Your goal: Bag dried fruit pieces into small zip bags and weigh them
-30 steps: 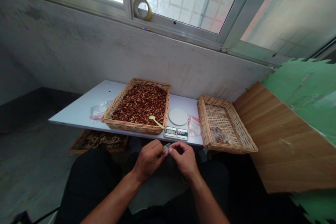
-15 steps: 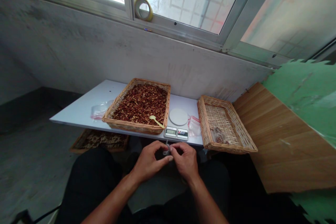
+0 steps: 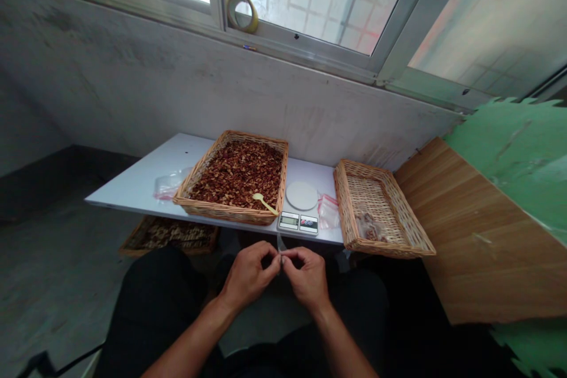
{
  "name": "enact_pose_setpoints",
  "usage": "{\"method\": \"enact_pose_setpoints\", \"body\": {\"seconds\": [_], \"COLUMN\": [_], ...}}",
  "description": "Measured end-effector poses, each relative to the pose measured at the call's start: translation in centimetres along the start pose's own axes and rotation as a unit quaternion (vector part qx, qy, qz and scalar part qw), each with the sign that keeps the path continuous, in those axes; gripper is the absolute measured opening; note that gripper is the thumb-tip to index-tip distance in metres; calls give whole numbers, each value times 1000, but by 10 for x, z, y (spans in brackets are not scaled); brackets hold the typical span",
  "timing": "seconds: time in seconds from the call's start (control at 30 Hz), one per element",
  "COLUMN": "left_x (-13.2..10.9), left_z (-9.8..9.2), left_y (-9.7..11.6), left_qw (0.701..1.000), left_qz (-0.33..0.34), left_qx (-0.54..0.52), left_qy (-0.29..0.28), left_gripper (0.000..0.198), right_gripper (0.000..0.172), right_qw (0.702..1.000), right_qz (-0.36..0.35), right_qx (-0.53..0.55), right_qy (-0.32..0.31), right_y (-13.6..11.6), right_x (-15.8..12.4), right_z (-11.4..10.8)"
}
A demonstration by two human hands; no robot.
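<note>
My left hand [image 3: 250,270] and my right hand [image 3: 306,276] meet in front of the table edge, fingertips pinched together. Between them is a small clear plastic bag [image 3: 280,242], its upper part sticking up above the fingers; the rest is hidden. Just beyond the hands, a white kitchen scale [image 3: 302,196] with a round plate stands at the table's edge. To its left, a wicker basket [image 3: 186,207] holds many brown shelled nut pieces, with a pale yellow spoon [image 3: 266,204] lying on them. Right of the scale lie flat zip bags [image 3: 328,212] with red edging.
A second wicker basket [image 3: 403,212] at the right holds a few filled bags [image 3: 370,228]. More clear bags [image 3: 170,184] lie on the white table [image 3: 146,171]. Below stands another nut-filled basket [image 3: 170,236]. A wooden panel [image 3: 469,248] is at the right; a tape roll [image 3: 242,12] rests on the windowsill.
Both hands have drawn together at the fingertips, with my left fingers closing into a pinch. The plastic bag now stands up more visibly between them.
</note>
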State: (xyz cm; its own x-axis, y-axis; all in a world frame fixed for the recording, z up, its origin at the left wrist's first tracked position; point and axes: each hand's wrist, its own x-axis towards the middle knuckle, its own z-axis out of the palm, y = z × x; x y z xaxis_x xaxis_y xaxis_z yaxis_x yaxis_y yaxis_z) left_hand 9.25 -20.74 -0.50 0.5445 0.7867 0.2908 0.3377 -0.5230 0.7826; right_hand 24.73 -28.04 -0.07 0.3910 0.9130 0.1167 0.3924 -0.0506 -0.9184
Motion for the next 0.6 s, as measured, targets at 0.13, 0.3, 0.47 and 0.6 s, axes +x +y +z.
{"method": "enact_pose_setpoints", "body": {"seconds": [0.13,0.3,0.47,0.6], "left_x": [0,5,7,9], "left_z": [0,0,-11,-22], "left_y": [5,11,6,3], "left_qw": [986,979,996,989], "left_qz": [41,14,9,129], "left_qx": [152,187,65,40], "left_qy": [52,84,55,-57], "left_gripper": [16,12,19,84], "right_gripper": [12,13,11,21], "right_qw": [992,985,992,970], "right_qz": [-40,-61,68,145], "right_qx": [-95,-123,42,192], "right_qy": [66,108,102,33], "right_y": [-5,-6,6,13], "right_x": [-2,-2,6,10], "right_z": [1,2,2,3]}}
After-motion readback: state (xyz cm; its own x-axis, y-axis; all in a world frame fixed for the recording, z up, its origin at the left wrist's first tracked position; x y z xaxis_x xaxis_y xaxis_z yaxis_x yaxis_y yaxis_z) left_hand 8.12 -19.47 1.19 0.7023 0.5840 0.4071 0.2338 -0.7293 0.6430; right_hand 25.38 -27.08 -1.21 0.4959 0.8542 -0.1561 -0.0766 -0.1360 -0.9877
